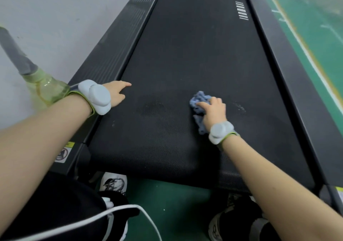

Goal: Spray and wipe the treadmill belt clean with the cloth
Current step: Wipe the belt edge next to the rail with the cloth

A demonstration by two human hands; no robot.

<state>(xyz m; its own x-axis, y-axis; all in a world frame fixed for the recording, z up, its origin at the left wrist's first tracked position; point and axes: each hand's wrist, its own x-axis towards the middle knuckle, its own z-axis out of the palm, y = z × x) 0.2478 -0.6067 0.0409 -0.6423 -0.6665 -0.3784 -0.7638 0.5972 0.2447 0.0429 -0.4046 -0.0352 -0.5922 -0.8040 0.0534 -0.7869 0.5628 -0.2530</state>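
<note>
The black treadmill belt (pixel 194 55) runs away from me, with a damp patch (pixel 154 108) near its middle and white specks (pixel 240 108) to the right. My right hand (pixel 213 110) presses a crumpled blue cloth (pixel 199 99) flat on the belt. My left hand (pixel 118 92) rests on the belt's left edge with the index finger stretched out and nothing in it. A translucent green spray bottle (pixel 46 90) with a grey head stands left of the treadmill, behind my left wrist.
Black side rails (pixel 118 42) flank the belt. A pale wall is on the left, green floor (pixel 315 17) on the right. My shoes (pixel 114 183) stand on the green floor at the belt's near end. A white cable (pixel 144 214) crosses my leg.
</note>
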